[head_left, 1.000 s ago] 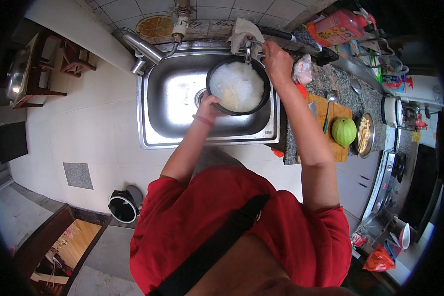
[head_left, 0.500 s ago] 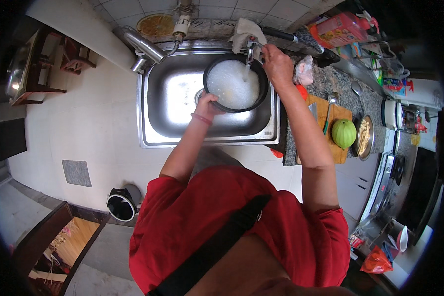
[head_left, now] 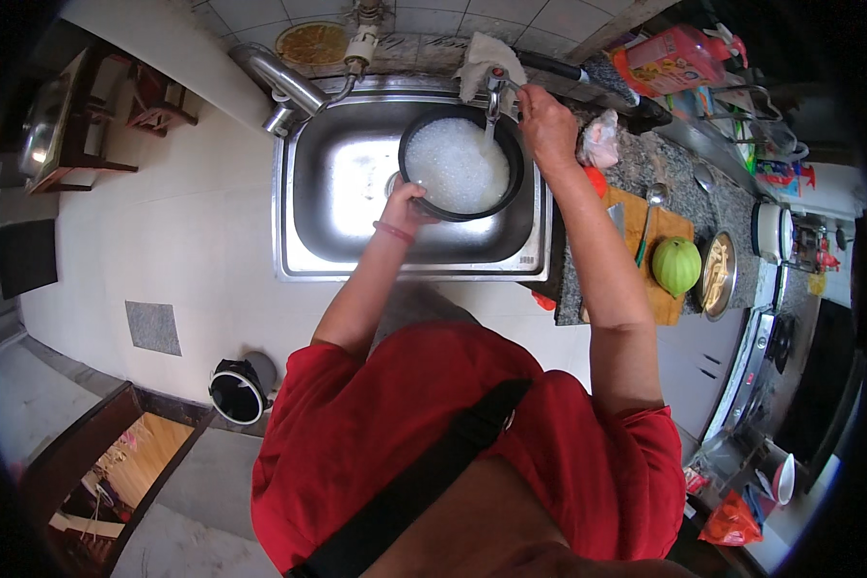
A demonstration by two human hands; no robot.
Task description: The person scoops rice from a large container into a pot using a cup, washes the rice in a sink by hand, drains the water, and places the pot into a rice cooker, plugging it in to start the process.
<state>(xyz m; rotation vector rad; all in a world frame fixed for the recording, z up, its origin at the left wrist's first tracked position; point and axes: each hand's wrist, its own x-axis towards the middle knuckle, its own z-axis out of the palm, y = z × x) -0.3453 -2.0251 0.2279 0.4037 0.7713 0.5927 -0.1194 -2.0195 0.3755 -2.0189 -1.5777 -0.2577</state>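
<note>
A round black pot (head_left: pixel 516 175) is held over the right part of the steel sink (head_left: pixel 308 226). White, bubbly foam (head_left: pixel 453 159) floats on cloudy water inside it. My left hand (head_left: pixel 405 208) grips the pot's near-left rim, thumb over the edge and the other fingers hidden underneath. At the far edge of the sink, my right hand (head_left: pixel 549 127) has its fingers closed around the lever of a small chrome tap (head_left: pixel 494 91). Water runs from this tap into the pot.
A larger faucet (head_left: pixel 294 87) rises at the sink's back left, and a pale cloth (head_left: pixel 486 60) lies behind the tap. Rightward on the counter are a cutting board (head_left: pixel 657 289), a green round gourd (head_left: pixel 676 266), a ladle (head_left: pixel 656 196) and a bowl of pale strips (head_left: pixel 717 275).
The foam in the pot looks more bubbly, and the water stream seems thinner. Both hands keep their holds; the whole view has shifted slightly.
</note>
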